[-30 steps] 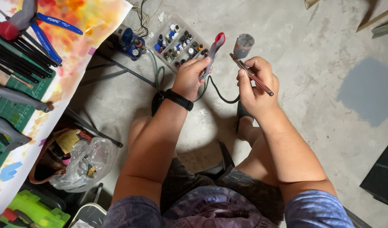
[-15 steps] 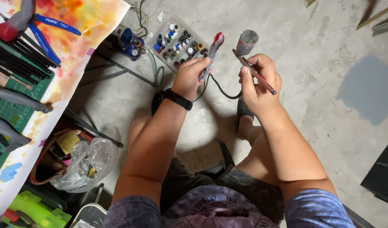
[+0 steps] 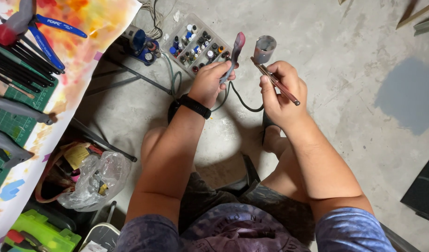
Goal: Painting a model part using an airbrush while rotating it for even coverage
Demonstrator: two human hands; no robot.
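Note:
My left hand [image 3: 210, 83], with a black band on its wrist, grips a slim tool [image 3: 235, 51] with a grey body and a pink tip, and a dark hose hangs from it. My right hand [image 3: 282, 91] holds a thin brush [image 3: 276, 82] slanted across its fingers, together with a small grey cup [image 3: 264, 49] that stands just above the fingers. Both hands are raised over the concrete floor, close together, a little apart. My knees and dark shorts fill the bottom of the view.
A clear box of small paint bottles [image 3: 198, 44] lies on the floor beyond my left hand, next to a blue device [image 3: 142, 44] with cables. At left, a paint-stained sheet [image 3: 91, 28] carries blue-handled pliers [image 3: 46, 35], with a plastic bag [image 3: 95, 179] below.
Both hands and what they hold sit slightly lower and further right in view. Their grips are the same.

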